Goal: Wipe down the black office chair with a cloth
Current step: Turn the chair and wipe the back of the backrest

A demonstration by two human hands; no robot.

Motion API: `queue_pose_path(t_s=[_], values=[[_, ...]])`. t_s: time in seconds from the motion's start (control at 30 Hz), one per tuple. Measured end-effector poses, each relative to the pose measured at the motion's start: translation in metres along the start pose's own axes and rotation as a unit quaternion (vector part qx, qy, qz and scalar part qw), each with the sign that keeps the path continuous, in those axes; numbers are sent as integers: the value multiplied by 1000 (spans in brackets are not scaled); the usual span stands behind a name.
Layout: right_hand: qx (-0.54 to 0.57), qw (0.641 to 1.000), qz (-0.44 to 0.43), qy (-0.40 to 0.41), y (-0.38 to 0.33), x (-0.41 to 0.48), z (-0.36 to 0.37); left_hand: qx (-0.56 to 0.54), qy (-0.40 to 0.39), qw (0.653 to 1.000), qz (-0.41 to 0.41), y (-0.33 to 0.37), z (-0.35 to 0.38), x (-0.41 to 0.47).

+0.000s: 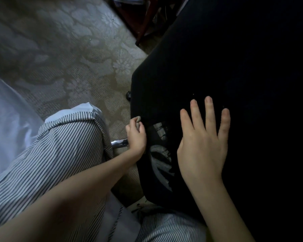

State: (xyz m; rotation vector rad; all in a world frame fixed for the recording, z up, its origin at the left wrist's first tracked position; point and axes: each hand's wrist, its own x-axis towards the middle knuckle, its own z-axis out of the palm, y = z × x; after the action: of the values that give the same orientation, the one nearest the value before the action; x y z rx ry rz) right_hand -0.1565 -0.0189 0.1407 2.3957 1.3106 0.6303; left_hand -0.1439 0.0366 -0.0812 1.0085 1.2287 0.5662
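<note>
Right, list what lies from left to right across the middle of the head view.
White fabric → striped knee → left hand, pinching the cloth → right hand, flat on the black chair.

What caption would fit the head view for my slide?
Left hand pinches a small grey cloth at the edge of the black chair while the right hand rests flat on it.

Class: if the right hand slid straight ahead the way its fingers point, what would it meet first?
The right hand would meet only more black chair surface; darkness may hide something.
</note>
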Motion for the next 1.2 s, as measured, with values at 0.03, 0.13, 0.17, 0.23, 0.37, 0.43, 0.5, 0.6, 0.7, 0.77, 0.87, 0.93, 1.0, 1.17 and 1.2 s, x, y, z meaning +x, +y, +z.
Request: queue_pose_path(t_s=[0.03, 0.13, 0.17, 0.23, 0.37, 0.43, 0.5, 0.6, 0.7, 0.77, 0.87, 0.93, 1.0, 1.17, 1.2], values=[[1, 1000, 4, -3, 1, -5, -1, -1, -1, 1000, 8, 4, 0, -1], [-11, 1000, 7, -12, 6, -19, -2, -6, -9, 1000, 26, 14, -1, -5], [-15, 1000, 6, -16, 8, -23, -2, -9, -14, 999, 36, 18, 0, -7], [-28, 999, 3, -27, 11, -30, -1, -18, -23, 997, 66, 27, 1, -10], [-72, 996, -1, -46, 14, -31, 2, -34, -50, 982, 179, 57, 2, -26], [-73, 996, 7, -49, 12, -30, 3, -38, -64, 964, 254, 72, 4, -38], [-81, 995, 8, -49, 10, -29, 3, -43, -66, 948, 307, 81, 4, -48], [-86, 996, 1, -39, 10, -28, 4, -52, -66, 937, 338, 86, 4, -53], [-53, 998, -9, -19, 11, -29, 4, -68, -54, 948, 306, 92, 5, -46], [-16, 1000, -15, 3, 12, -30, 2, -71, -37, 957, 278, 104, 8, -34], [29, 999, -16, 24, 11, -30, -4, -78, -36, 959, 269, 133, 11, -20], [60, 997, -16, 39, 10, -30, -9, -88, -40, 949, 301, 154, 14, -22], [68, 996, -18, 54, 12, -30, -17, -98, -48, 926, 362, 174, 15, -36], [44, 995, -12, 87, 27, -27, -42, -120, -148, 836, 515, 180, 5, -75], [38, 995, -7, 95, 31, -27, -47, -109, -173, 812, 547, 169, 2, -78]])
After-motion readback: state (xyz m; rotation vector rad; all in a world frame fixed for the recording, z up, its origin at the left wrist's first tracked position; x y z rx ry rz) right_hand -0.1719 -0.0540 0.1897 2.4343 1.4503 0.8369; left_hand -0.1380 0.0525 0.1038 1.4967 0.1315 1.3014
